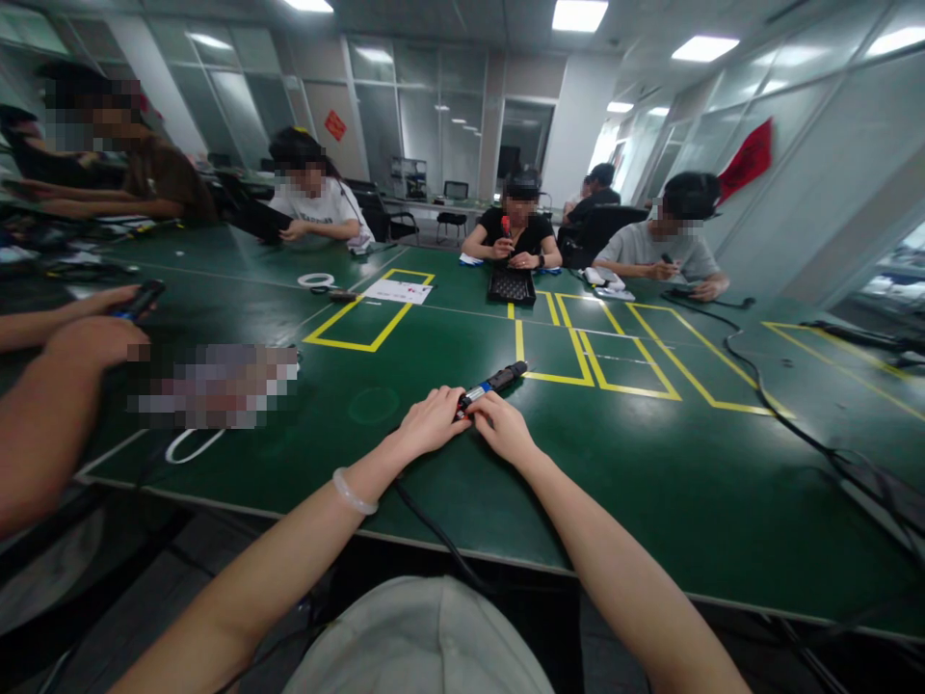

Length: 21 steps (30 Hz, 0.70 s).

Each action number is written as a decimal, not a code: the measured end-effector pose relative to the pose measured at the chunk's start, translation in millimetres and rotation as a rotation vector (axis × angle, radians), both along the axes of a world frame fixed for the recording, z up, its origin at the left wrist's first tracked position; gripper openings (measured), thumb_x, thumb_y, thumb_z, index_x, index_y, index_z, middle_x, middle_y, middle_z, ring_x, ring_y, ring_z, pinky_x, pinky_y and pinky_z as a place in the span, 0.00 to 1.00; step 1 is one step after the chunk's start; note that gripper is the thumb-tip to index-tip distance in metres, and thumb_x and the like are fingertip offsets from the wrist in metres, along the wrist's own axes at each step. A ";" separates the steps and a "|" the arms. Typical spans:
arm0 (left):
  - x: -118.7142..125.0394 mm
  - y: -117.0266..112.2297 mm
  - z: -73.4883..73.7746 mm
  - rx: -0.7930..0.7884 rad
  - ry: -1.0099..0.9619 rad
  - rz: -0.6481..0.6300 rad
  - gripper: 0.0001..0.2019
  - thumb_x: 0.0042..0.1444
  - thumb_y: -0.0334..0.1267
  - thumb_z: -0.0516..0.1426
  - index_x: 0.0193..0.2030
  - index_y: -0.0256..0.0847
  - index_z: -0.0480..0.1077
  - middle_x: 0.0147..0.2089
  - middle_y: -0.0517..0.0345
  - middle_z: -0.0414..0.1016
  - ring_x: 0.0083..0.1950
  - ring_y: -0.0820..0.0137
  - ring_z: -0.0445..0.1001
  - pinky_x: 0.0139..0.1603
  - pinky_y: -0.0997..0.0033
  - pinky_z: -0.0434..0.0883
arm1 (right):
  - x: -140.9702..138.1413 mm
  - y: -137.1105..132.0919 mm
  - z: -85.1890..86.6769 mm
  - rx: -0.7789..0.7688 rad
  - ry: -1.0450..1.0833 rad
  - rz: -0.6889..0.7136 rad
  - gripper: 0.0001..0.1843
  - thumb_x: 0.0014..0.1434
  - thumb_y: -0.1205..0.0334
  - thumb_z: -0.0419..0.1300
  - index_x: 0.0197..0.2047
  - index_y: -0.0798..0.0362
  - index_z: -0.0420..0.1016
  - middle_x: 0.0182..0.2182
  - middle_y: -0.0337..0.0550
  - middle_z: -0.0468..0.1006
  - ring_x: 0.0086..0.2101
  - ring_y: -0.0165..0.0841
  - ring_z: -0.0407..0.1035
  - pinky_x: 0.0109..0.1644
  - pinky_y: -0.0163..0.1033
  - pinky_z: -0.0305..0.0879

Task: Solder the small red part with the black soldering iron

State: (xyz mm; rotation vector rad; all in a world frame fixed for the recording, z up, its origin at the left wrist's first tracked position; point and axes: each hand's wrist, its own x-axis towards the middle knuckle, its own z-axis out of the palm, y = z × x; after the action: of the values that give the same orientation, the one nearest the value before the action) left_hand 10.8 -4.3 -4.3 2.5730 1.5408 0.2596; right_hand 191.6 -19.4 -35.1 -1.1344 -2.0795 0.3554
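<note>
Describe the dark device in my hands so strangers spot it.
On the near side of the green table, the left hand and right hand are close together. They hold the dark device; its silver and blue section sets it apart from the red tool opposite.

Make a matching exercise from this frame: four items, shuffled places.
Items
1. handheld tool
2. pale bracelet
3. black tray
4. white sheet

Places
A. on the table, before a co-worker in black
B. lying partly over a yellow-taped rectangle
C. in the camera wearer's left hand and right hand
D. around the camera wearer's left forearm, near the wrist

Pairs: 1-C, 2-D, 3-A, 4-B
</note>
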 end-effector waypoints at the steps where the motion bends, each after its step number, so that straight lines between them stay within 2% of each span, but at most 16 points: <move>1: -1.2 1.4 0.2 -0.009 -0.004 -0.002 0.22 0.61 0.49 0.54 0.59 0.46 0.60 0.56 0.48 0.68 0.56 0.57 0.68 0.46 0.62 0.70 | 1.1 0.1 0.6 0.000 0.009 -0.006 0.11 0.62 0.69 0.53 0.42 0.51 0.76 0.43 0.43 0.74 0.38 0.32 0.69 0.43 0.36 0.64; 5: -11.2 12.4 0.5 -0.035 -0.019 -0.002 0.25 0.60 0.50 0.55 0.61 0.47 0.59 0.58 0.48 0.67 0.58 0.56 0.67 0.49 0.61 0.70 | 5.1 1.4 1.8 -0.017 0.022 -0.026 0.11 0.62 0.70 0.53 0.42 0.51 0.75 0.42 0.43 0.73 0.35 0.31 0.68 0.42 0.36 0.63; 9: -32.6 32.1 -0.2 -0.063 0.010 0.067 0.27 0.59 0.51 0.55 0.63 0.47 0.58 0.61 0.47 0.66 0.59 0.54 0.66 0.51 0.57 0.69 | 7.3 2.4 1.9 -0.043 -0.004 -0.041 0.10 0.62 0.68 0.53 0.41 0.51 0.75 0.39 0.42 0.72 0.35 0.31 0.67 0.41 0.36 0.62; 16: -95.2 70.3 -1.7 -0.051 0.072 0.289 0.29 0.60 0.55 0.52 0.65 0.46 0.58 0.61 0.43 0.65 0.60 0.50 0.66 0.52 0.54 0.69 | 8.3 2.9 1.4 -0.067 -0.020 -0.048 0.11 0.62 0.69 0.53 0.41 0.51 0.76 0.38 0.41 0.72 0.33 0.30 0.66 0.40 0.36 0.61; 21: -139.5 84.9 -4.6 0.004 0.071 0.499 0.31 0.60 0.56 0.50 0.66 0.43 0.59 0.60 0.39 0.67 0.59 0.47 0.68 0.51 0.50 0.70 | 7.9 3.8 -0.1 -0.072 -0.027 -0.032 0.10 0.62 0.69 0.53 0.41 0.50 0.76 0.37 0.40 0.71 0.34 0.30 0.66 0.41 0.35 0.61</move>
State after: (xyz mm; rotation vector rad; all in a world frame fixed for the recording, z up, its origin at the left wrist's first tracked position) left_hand -128.7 80.6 -8.9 2.1771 2.1905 0.2188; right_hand 199.5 -15.6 -35.3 -1.2196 -2.0843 0.4050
